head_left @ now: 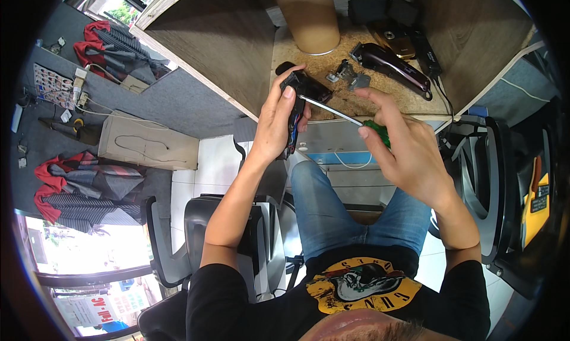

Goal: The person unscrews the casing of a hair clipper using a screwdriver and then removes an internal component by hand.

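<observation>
My left hand point(274, 124) is closed around a dark hair clipper point(293, 133) whose casing stands open, with coloured wires showing along its side. In my right hand point(415, 157) is a screwdriver point(332, 110) with a green handle. Its metal shaft points left, and the tip meets the upper end of the clipper, close to my left thumb. My right index finger stretches out to a loose grey clipper part point(354, 78) on the wooden shelf. A glossy black piece point(316, 88) lies just behind my left fingers; whether it joins the clipper is hard to tell.
Another dark hair clipper point(389, 66) rests on the shelf point(409, 105), near a gold device point(396, 44) and a black corded device point(428, 59). A tan cylinder point(310, 20) stands at the back. Chairs point(228, 222) flank me, and a wooden box point(133, 142) sits left.
</observation>
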A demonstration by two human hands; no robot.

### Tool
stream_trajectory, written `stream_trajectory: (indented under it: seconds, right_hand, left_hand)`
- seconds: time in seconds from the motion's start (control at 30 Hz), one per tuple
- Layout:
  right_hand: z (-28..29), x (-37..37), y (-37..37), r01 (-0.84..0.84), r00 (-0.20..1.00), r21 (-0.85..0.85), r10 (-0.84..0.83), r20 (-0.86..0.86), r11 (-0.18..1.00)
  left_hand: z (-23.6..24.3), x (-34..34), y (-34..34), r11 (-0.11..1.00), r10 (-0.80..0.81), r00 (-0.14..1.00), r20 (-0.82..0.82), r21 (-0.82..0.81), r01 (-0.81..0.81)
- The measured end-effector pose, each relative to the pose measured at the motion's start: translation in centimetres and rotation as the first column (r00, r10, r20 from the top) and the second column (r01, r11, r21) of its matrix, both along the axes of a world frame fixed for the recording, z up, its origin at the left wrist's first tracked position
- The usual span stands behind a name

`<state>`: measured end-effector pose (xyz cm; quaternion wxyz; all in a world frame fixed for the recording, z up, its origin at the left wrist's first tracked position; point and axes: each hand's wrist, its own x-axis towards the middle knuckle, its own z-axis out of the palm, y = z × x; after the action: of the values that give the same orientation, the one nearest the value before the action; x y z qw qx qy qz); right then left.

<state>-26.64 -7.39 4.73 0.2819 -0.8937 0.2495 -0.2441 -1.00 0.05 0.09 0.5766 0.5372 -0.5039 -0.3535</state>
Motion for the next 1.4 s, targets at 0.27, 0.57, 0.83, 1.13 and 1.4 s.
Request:
stream_trajectory:
  seconds: [0.27, 0.57, 0.83, 1.13, 1.4]
  right_hand:
    - [-0.2, 0.3, 0.1, -0.008, 0.991, -0.001, 0.008, 0.135, 1.0]
    - [-0.6, 0.1, -0.3, -0.032, 0.988, -0.114, 0.048, 0.146, 0.993]
    - [0.1, 0.1, 0.1, 0.003, 0.995, 0.029, -0.006, 0.103, 1.0]
    - [-0.3, 0.2, -0.4, -0.034, 0.983, -0.142, 0.058, 0.172, 0.989]
    - [0.1, -0.1, 0.1, 0.06, 0.997, 0.132, -0.053, -0.059, 0.989]
  left_hand:
    - [0.1, 0.0, 0.4, 1.0, -0.005, 1.0, -0.015, 0.009, 0.005]
    - [0.0, 0.1, 0.1, 1.0, -0.019, 0.998, -0.055, -0.01, 0.019]
    - [-0.2, 0.1, 0.0, 1.0, 0.0, 1.0, -0.005, 0.002, 0.0]
    - [-0.4, 0.2, -0.2, 1.0, -0.006, 1.0, -0.022, -0.022, 0.006]
    - [-0.1, 0.0, 0.2, 1.0, 0.004, 1.0, 0.028, -0.005, -0.004]
